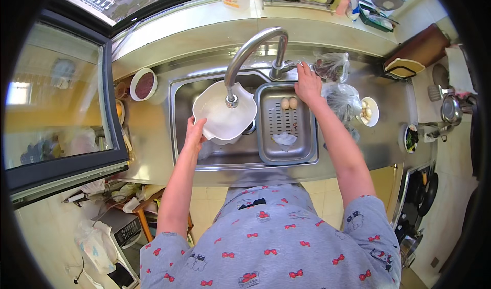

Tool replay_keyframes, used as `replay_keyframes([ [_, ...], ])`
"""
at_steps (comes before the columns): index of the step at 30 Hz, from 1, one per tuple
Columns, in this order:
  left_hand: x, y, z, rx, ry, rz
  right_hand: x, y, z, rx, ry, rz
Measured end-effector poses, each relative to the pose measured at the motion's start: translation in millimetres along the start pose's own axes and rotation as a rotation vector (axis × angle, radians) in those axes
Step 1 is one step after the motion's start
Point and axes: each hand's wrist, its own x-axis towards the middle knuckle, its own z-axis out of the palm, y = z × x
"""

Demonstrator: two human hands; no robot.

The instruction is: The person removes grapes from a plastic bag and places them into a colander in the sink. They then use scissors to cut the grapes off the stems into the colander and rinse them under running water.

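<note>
My left hand (194, 133) grips the near-left rim of a white bowl (246, 105) with a wavy edge, held over the left part of the sink (186, 156). Cloudy whitish contents lie in it, too pale to name. Right above it hangs the spout of the curved steel faucet (255, 39). My right hand (309, 87) reaches to the faucet lever (291, 64), fingers stretched out against it; its exact contact is partly hidden. Below that hand, a grey-rimmed drain basket (313, 135) holds two eggs (289, 103) and a crumpled whitish scrap (284, 140).
Clear plastic bags (340, 101) and a bowl of pale pieces (369, 111) sit right of the sink. A bowl of dark red grains (143, 84) stands at the left. An open window frame (115, 100) juts over the left counter. A plate of greens (410, 138) stands far right.
</note>
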Motion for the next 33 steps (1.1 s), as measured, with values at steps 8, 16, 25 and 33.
replay_keyframes([
  [8,-13,-8,47,-0.174,-0.083,-0.025,-90,5,29,0.321,-0.184,0.122],
  [16,-15,10,51,-0.150,-0.084,-0.019,-195,-10,132,0.078,-0.341,-0.205],
  [25,-3,28,47,-0.152,-0.087,-0.002,-164,-37,51,0.552,-0.211,-0.072],
  [33,0,28,57,-0.148,-0.074,-0.021,-175,-125,12,0.644,-0.276,-0.422],
])
